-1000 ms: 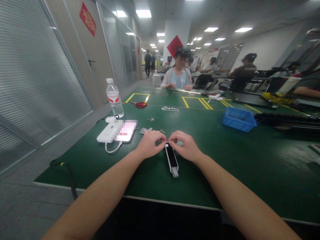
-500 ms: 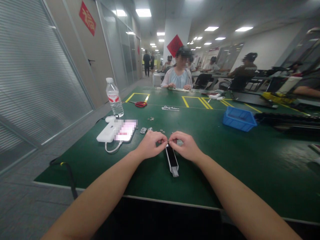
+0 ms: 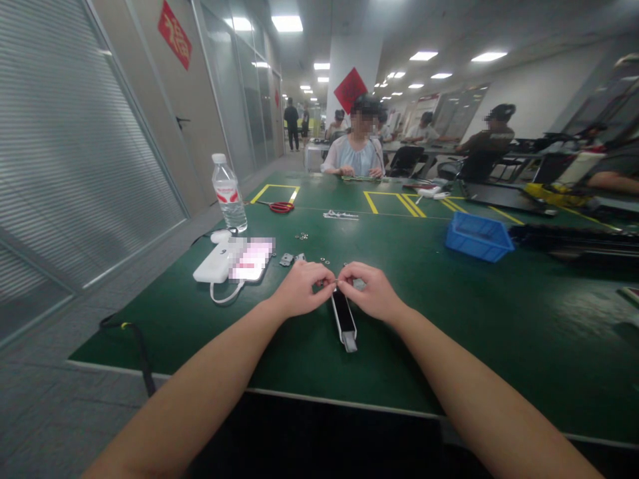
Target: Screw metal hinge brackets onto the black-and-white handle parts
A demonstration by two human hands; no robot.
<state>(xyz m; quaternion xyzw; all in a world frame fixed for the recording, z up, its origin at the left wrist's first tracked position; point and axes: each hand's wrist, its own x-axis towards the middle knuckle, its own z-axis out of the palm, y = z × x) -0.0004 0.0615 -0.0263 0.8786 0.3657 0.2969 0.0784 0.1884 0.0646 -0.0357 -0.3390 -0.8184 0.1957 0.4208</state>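
Observation:
My left hand [image 3: 299, 287] and my right hand [image 3: 370, 290] meet fingertip to fingertip at the far end of a narrow black-and-white device [image 3: 343, 318] lying on the green table [image 3: 449, 319]. Both hands have their fingers pinched together on something tiny that I cannot make out. The device points toward me, its metal end nearest the table's front edge. Small metal parts [image 3: 292, 258] and loose washers [image 3: 301, 236] lie just beyond my left hand.
A white power bank [image 3: 213, 265] with a cable and a phone [image 3: 251, 261] lie at left, a water bottle [image 3: 228, 195] behind them. Red scissors [image 3: 281, 207] and a blue bin [image 3: 478, 237] sit farther back. A person works at the table's far side.

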